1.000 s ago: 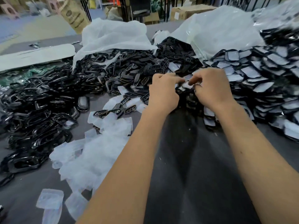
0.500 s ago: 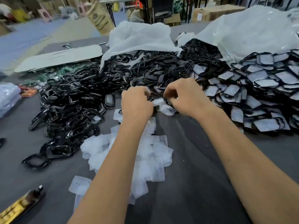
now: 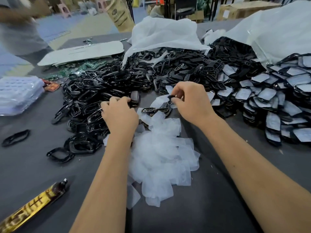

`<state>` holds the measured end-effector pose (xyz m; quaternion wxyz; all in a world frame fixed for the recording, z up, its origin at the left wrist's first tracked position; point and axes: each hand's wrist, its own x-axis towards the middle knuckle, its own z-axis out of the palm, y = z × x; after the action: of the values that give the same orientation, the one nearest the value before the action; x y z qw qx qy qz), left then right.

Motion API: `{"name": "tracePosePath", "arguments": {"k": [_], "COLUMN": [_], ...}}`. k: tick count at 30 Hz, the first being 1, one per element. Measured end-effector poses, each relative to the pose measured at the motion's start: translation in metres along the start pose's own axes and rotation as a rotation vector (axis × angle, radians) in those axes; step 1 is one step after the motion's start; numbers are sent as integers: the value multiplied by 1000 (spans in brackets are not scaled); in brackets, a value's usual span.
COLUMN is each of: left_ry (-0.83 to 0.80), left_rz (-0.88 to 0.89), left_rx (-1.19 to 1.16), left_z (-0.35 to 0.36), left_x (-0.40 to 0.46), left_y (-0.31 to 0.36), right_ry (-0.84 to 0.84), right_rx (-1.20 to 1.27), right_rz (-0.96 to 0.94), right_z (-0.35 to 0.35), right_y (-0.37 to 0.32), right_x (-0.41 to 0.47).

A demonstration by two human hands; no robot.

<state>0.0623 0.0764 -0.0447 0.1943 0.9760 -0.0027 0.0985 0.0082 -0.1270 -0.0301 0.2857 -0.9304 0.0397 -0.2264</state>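
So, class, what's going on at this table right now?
A person works at a grey table. The right hand pinches a small black part over loose white films. The left hand curls at the edge of the black frames; whether it grips one is unclear. On the right lie piled covered parts.

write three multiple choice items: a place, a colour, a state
1. Where is the heap of translucent white film scraps? A floor B grey table, between the forearms C chair
2. Colour of the pile of glossy plastic frames? A red B yellow C black
3. The right hand? A fingers pinch a small black part B lies flat C unseen
1 B, scraps sit between both arms; 2 C, all frames look black; 3 A, fingers close on it.
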Motion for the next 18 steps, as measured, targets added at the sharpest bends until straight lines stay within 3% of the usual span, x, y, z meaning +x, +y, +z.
{"name": "tracePosePath", "arguments": {"k": [4,7,14,18], "left_ry": [51,91,237,40], "left_rz": [26,24,145,45], "left_rx": [-39,-215,-633,-1086], "left_z": [-1,0,-2,-1], "left_x": [5,6,1,-3], "left_y": [-7,-11,0,11], "right_ry": [86,149,123,89], "right_rx": [222,375,643,862], "right_rz": [49,64,162,226], "right_z": [12,21,32,30], "right_y": [-11,-19,-11,-10], "right_x": [2,-3,-12,-12]}}
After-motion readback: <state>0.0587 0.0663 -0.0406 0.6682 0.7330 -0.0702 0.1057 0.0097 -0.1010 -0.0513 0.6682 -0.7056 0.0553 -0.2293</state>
